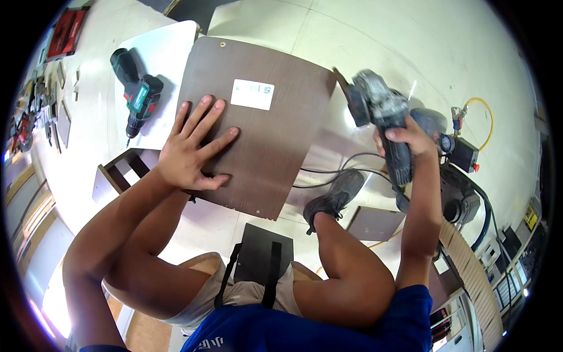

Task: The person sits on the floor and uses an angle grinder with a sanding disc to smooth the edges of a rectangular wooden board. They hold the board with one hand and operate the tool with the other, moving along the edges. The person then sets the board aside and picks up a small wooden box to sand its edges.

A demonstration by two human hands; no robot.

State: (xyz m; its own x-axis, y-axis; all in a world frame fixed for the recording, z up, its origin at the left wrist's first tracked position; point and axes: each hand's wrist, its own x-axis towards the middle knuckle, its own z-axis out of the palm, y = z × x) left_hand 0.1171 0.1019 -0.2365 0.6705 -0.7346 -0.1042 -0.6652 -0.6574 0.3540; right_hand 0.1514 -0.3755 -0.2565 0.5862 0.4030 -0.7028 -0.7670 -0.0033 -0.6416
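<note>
A brown wood-grain board (275, 141) with a white label (252, 94) lies in front of me. My left hand (196, 149) rests flat on its left part, fingers spread. In my right hand (413, 141) is an angle grinder (380, 97), gripped round its dark body. The grinder's disc and guard (352, 97) are beside the board's far right corner; whether they touch it I cannot tell. Chipped spots show along the board's near edge.
A green and black cordless drill (139, 94) lies on a white panel (170, 44) at the left. A black cable (328, 171) runs past my shoe (335, 196). An air compressor (460, 193) with a gauge and yellow hose stands right. A small brown board (375, 223) lies near it.
</note>
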